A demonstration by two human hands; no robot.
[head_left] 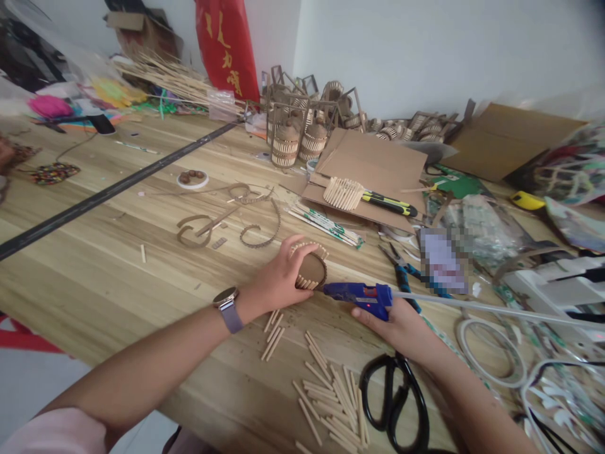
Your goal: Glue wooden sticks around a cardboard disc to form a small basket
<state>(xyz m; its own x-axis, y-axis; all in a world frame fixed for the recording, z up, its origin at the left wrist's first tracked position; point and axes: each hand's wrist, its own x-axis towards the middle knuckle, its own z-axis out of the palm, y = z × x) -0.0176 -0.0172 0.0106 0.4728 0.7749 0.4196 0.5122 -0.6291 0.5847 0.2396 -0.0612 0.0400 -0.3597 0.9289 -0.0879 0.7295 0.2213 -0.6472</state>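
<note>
My left hand [285, 277], with a watch on the wrist, grips the left side of a small round basket [312, 270] ringed with short wooden sticks. Its brown base shows inside the ring. My right hand [401, 328] is wrapped round a blue glue gun [362, 297], whose nozzle points left at the basket's lower right rim. A long translucent glue stick [439, 301] runs out of the gun's back. Below my hands lie several loose short wooden sticks [333, 397] and black-handled scissors [397, 397].
Pliers [401, 268] lie right of the basket. Beyond are cardboard sheets [373, 154] with a stick bundle [344, 193] and a cutter knife [390, 204]. Finished stick lanterns [286, 144] stand at the back. A tape roll [491, 353] and plastic scraps crowd the right; curled brown strips [259, 234] lie left.
</note>
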